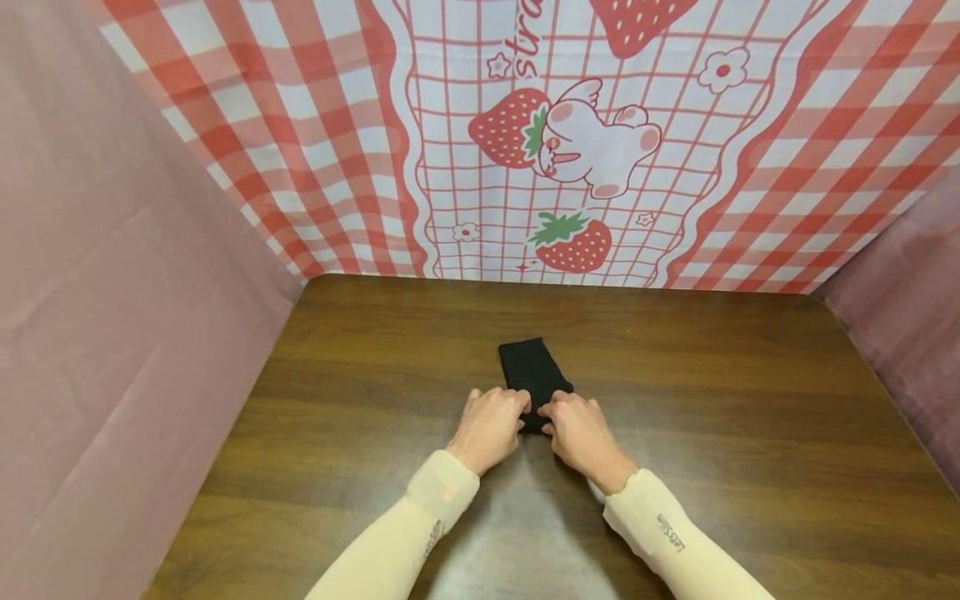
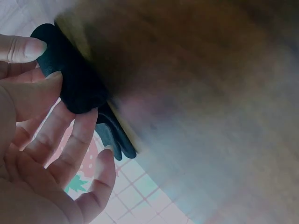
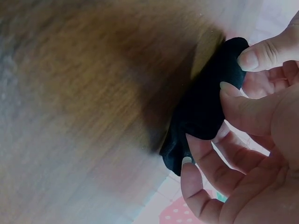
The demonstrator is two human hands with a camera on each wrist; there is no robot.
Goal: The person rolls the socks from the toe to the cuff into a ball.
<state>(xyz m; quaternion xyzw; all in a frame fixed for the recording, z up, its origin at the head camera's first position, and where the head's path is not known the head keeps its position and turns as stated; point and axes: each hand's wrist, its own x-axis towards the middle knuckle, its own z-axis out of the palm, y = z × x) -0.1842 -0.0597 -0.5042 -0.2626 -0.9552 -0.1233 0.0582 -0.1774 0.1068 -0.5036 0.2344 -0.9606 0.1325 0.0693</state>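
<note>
A black sock-like cloth lies on the wooden table, its far part flat and its near end rolled up into a thick tube. My left hand pinches the left side of that roll, thumb on the near face and fingers curled on the far side. From the right, my right hand grips the other end in the same way. In the left wrist view the roll shows a rounded end, with loose layers hanging beyond it. The right wrist view shows the roll between thumb and fingers. Both hands are close together.
The brown wooden table spreads around the hands. Behind it hangs a red-and-white checked curtain with strawberry prints. Plain pink cloth hangs along the left side, and more pink cloth along the right.
</note>
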